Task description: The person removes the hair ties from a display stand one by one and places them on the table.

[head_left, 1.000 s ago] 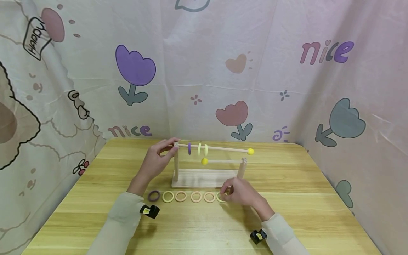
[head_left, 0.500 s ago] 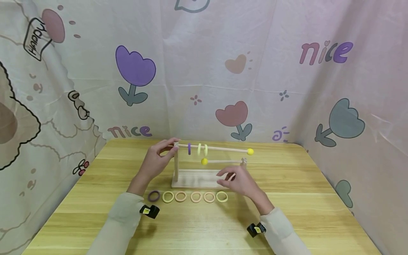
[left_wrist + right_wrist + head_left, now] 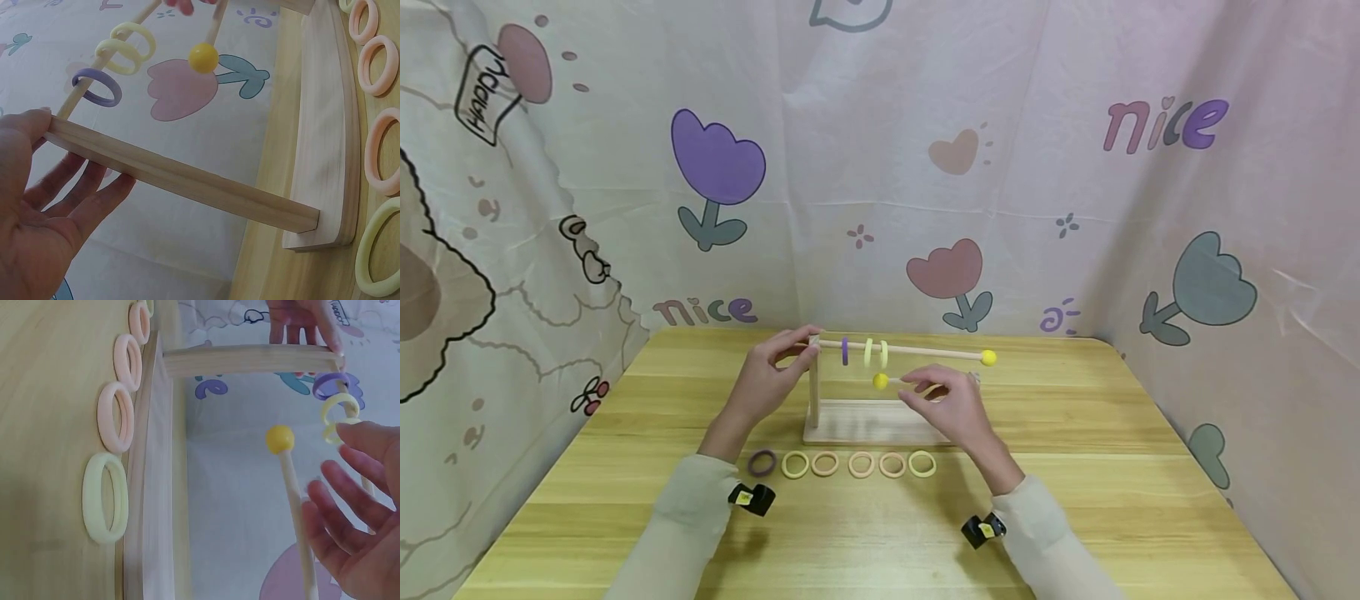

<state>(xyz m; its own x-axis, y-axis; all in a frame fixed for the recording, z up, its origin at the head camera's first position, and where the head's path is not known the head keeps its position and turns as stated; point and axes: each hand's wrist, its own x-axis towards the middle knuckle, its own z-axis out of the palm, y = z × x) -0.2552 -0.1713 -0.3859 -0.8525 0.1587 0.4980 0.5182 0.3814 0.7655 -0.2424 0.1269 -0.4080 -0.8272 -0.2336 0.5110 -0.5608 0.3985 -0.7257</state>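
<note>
Wood-grain table (image 3: 865, 533) holds six purple, yellow and peach rings (image 3: 851, 464) plus one pale wooden stand (image 3: 865, 422) bearing three, left hand (image 3: 771, 371) pinching its post (image 3: 816, 387), right hand (image 3: 953, 404) loosely spread, empty.

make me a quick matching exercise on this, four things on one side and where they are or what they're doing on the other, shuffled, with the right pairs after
Column one
1. left hand
2. right hand
3. upper rod
4. dark ring

Column two
a. carries three rings
b. lies at the left end of the row on the table
c. hides part of the lower rod in the head view
d. grips the top of the left post

Pairs: 1-d, 2-c, 3-a, 4-b
</note>
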